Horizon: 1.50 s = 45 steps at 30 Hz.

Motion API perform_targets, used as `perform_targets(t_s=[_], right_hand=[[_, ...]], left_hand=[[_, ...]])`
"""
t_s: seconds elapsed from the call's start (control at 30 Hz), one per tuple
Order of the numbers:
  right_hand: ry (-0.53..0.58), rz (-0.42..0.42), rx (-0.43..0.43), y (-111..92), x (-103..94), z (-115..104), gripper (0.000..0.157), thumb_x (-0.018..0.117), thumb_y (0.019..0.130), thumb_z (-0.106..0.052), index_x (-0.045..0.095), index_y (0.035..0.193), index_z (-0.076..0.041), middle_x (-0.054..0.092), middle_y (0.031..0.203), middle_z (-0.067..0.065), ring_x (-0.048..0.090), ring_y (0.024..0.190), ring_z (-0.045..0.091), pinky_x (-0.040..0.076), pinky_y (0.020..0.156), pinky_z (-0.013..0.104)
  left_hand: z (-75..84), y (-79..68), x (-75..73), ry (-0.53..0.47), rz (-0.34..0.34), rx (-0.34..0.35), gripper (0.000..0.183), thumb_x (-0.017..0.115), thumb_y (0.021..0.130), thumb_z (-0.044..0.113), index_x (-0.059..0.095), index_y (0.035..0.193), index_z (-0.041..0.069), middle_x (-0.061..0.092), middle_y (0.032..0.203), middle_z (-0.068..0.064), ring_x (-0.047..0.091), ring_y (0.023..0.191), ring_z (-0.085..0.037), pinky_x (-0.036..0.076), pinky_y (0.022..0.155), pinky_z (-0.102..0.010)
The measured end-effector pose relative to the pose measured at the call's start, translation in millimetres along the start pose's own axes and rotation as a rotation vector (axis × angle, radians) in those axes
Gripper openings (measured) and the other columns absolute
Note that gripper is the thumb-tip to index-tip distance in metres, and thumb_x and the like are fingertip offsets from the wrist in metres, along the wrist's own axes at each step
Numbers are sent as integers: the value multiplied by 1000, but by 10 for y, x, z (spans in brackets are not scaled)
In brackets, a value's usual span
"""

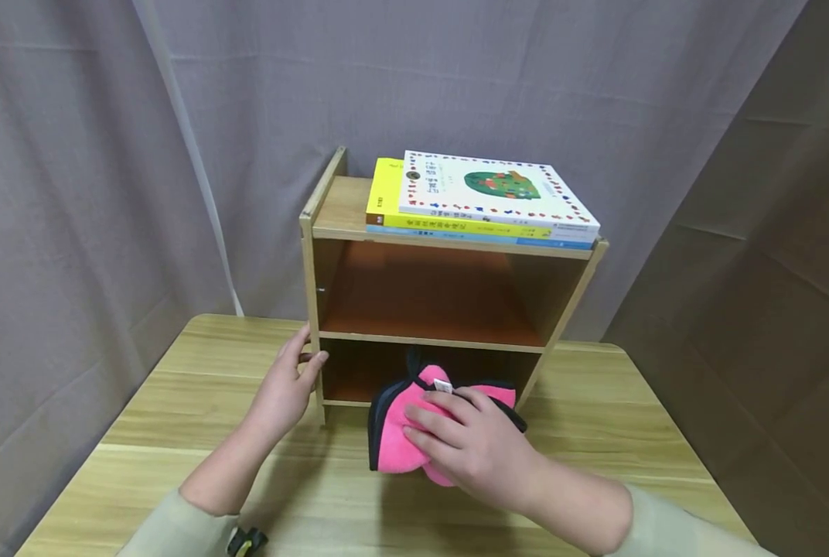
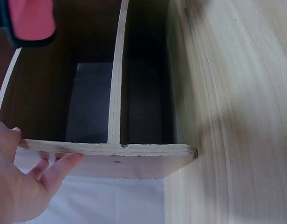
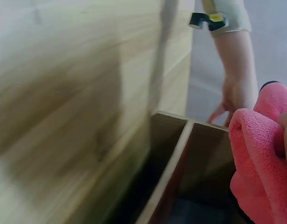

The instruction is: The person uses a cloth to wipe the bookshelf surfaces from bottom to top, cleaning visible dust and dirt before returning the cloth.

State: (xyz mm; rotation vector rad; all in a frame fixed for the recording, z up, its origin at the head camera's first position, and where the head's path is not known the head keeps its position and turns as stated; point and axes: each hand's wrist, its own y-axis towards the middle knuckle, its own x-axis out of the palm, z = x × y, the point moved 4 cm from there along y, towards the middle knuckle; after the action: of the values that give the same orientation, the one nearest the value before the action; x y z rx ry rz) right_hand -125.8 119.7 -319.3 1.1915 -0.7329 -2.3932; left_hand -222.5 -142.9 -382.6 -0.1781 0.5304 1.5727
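A small wooden shelf (image 1: pixel 431 341) stands on the table. At its left side panel (image 2: pixel 153 149) is my left hand (image 1: pixel 291 387), the thumb at the front edge and the other fingers on the outer face. My right hand (image 1: pixel 487 449) grips a bunched pink cloth (image 1: pixel 397 445) with black edging and a small white tag (image 1: pixel 443 385). It holds the cloth in front of the lower compartment, part of whose opening is hidden behind it. In the right wrist view, folds of the pink cloth (image 3: pixel 257 158) show beside the hand, over the shelf's open front.
Several books (image 1: pixel 498 189) lie stacked on the shelf's top, a white one uppermost over a yellow one. The wood-grain table (image 1: pixel 199 402) extends on both sides of the shelf. Grey curtains (image 1: pixel 261 155) hang behind, and a darker drape (image 1: pixel 755 271) is at the right.
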Motion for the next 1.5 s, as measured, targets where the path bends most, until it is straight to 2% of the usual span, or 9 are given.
perform_targets(t_s=[0.23,0.4,0.5,0.57,0.63,0.67,1.03,1.3,1.5], right_hand=[[63,-27,33,-208,81,-8,28,54,94,-20,74,110,-9,71,114,4,66,102,31,53,77,40],[124,-117,101,-316,143,10,33,44,98,-18,74,109,-12,70,114,2,66,103,26,53,80,38],[167,-172,146,-394,200,26,26,59,89,-12,75,109,-13,70,115,0,66,105,24,53,80,37],[200,-205,170,-454,247,32,30,71,79,-9,76,109,-15,71,115,-2,65,107,22,53,79,36],[234,-237,182,-511,293,30,43,83,67,-8,76,109,-16,71,114,-4,64,108,20,53,80,36],[247,-252,185,-540,316,29,44,85,66,-9,76,109,-16,71,113,-5,64,108,20,53,80,37],[368,-356,151,-771,499,12,44,81,66,-6,76,108,-20,69,115,-5,64,112,24,53,89,38],[463,-515,191,-946,658,-44,35,77,75,-10,75,108,-23,67,119,-8,62,115,22,52,92,40],[506,-542,191,-1007,715,-28,31,74,79,-11,75,107,-23,67,119,-8,61,114,17,50,95,38]], left_hand=[[-4,-3,0,-13,5,-5,54,51,105,31,32,155,27,34,153,-10,50,126,-31,55,82,-37],[-5,-5,-11,-16,9,-21,55,51,105,32,30,156,25,34,154,-9,50,126,-30,56,81,-36],[-7,-5,-11,-11,7,-29,56,51,105,32,30,156,25,34,154,-9,50,126,-29,56,81,-37],[-9,-4,-9,-7,7,-30,56,51,105,32,30,156,25,34,153,-10,50,126,-30,55,82,-36],[-12,-3,-5,-6,6,-30,56,51,105,33,30,156,25,34,153,-10,50,126,-30,55,82,-36],[-16,-1,-2,-7,5,-29,56,50,105,33,30,156,25,35,153,-11,50,127,-30,55,82,-36],[-38,-5,2,-1,0,-51,59,50,105,35,26,158,22,32,155,-9,50,127,-28,55,84,-38],[-33,-2,8,-13,-3,-49,59,49,105,34,26,157,21,31,155,-10,49,128,-29,55,86,-38],[-32,4,7,-34,-4,-36,54,50,105,33,31,155,25,32,154,-9,49,128,-30,55,87,-40]])
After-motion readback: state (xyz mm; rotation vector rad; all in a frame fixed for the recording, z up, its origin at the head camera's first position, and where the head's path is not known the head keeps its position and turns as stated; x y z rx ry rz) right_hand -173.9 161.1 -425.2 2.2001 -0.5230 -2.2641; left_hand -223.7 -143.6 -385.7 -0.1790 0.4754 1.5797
